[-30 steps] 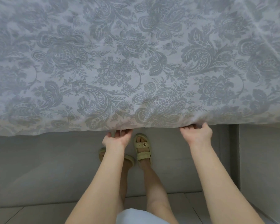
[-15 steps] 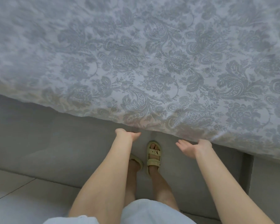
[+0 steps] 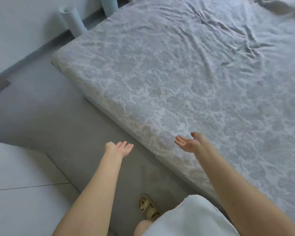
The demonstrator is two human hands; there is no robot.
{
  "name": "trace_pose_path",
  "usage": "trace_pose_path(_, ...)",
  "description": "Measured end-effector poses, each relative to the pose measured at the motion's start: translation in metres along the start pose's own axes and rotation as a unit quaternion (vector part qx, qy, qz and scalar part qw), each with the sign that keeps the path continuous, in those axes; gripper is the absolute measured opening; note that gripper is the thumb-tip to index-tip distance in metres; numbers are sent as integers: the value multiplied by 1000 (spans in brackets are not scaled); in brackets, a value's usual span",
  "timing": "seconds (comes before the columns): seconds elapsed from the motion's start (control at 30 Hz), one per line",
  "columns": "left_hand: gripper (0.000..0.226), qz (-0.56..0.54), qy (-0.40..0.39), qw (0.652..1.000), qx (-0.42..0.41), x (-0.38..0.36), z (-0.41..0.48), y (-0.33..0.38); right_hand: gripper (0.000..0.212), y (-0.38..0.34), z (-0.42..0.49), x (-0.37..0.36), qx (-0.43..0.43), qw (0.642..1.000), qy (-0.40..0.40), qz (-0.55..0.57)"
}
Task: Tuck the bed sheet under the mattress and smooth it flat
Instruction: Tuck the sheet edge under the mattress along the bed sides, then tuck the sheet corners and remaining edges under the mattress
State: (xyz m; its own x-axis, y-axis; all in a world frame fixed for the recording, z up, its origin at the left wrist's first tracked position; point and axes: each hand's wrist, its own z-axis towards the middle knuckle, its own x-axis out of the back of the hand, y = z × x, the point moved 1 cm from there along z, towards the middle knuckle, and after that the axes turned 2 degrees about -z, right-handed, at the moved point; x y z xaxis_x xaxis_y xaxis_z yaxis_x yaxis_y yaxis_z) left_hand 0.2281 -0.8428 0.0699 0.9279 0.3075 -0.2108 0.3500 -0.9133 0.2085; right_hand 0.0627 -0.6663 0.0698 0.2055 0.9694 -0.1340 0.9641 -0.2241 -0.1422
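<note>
The room was evenly lit by soft, cool, bluish daylight that left no glare and no hard shadows. There was only gentle shading in the creases of the bed sheet (image 3: pixel 228 40) toward the far right, and a faint darker patch on the grey bed base (image 3: pixel 85 133) near my sandal (image 3: pixel 147 208). Everything looked slightly smeared, the floral print was washed out, my left hand (image 3: pixel 120 148) and right hand (image 3: pixel 189 143) were soft-edged, and the wide lens bent straight lines near the borders and swelled my forearms at the bottom corners.
</note>
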Motion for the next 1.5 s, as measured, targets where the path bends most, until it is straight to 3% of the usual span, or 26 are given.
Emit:
trace_pose_path(0.27, 37, -54, -74, 995, -45, -1, -53, 177, 25, 52, -72, -166, 46, 976, -79, -199)
trace_pose_path(0.57, 33, -26, -162, 978, -131, -74, -67, 418, 21, 96, -82, -432, 76, 885, -156, -431)
trace_pose_path(0.93, 26, 66, -101, 971, -207, -174, -11, 711, 25, 147, -59, -785, 92, 837, -151, -518)
trace_pose_path(1.07, 26, 103, -89, 969, -206, -214, 33, 815, 24, 167, -36, -893, 101, 839, -133, -518)
trace_pose_path(1.27, 25, 213, -122, 953, -175, -319, 99, 945, 22, 161, 6, -1009, 126, 893, -81, -424)
trace_pose_path(1.5, 25, 358, -163, 915, -88, -478, 176, 1001, 20, 103, 43, -1083, 154, 926, -13, -343)
